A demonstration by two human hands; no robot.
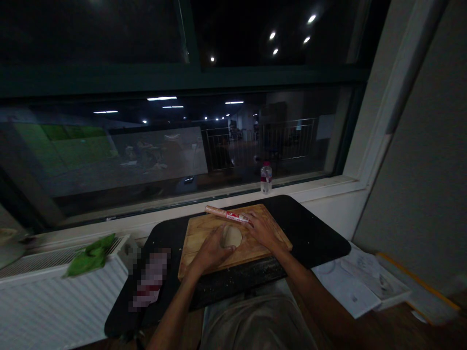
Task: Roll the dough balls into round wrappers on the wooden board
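A pale lump of dough (232, 237) lies on a wooden cutting board (197, 231) on a black table (314, 228). My left hand (211, 250) rests on the board with fingers curved against the dough's left side. My right hand (260, 228) lies flat and spread on the board at the dough's right edge, its fingertips touching a wooden rolling pin (226, 214) with a red-and-white label that lies along the board's far side.
A small water bottle (266, 178) stands on the window sill behind the table. A blurred packet (150, 279) lies on the table's left part. A green cloth (91, 257) sits on the white radiator at left. Papers (359, 284) lie low at right.
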